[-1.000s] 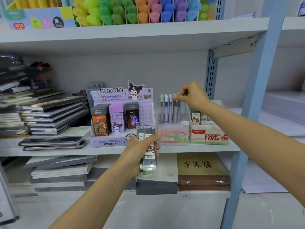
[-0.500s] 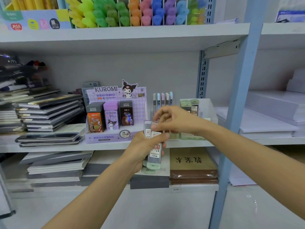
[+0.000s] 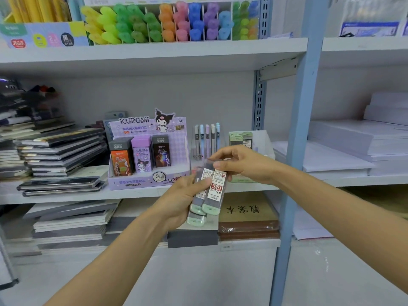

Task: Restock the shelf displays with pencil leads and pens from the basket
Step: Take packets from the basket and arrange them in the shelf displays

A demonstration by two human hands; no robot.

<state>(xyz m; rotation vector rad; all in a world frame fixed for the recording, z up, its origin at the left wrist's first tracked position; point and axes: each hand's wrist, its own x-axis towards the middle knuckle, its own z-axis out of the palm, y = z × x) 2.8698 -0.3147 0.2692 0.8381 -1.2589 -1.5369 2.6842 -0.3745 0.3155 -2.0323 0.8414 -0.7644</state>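
Note:
My left hand [image 3: 180, 198] grips a small stack of clear pencil-lead cases with mint-green caps [image 3: 198, 215] in front of the middle shelf. My right hand [image 3: 240, 163] pinches the top end of the front lead case [image 3: 215, 191], which carries a red and white label. Behind the hands, a clear display [image 3: 206, 140] holds a row of slim pastel lead tubes standing upright. To its right is a white display box [image 3: 262, 140] with matching green-capped cases [image 3: 240, 139]. A purple Kuromi display box [image 3: 148, 151] of lead boxes sits to the left.
Stacked notebooks [image 3: 59, 151] fill the left of the middle shelf [image 3: 66, 196]. Colourful highlighters [image 3: 167, 21] line the shelf above. A blue upright post [image 3: 295, 151] stands right of the hands. Paper reams [image 3: 353, 146] lie further right; brown books [image 3: 247, 217] sit on the lower shelf.
My right hand left the pastel tube display and came down to the stack in my left hand, where it now pinches the front case. The view has shifted slightly.

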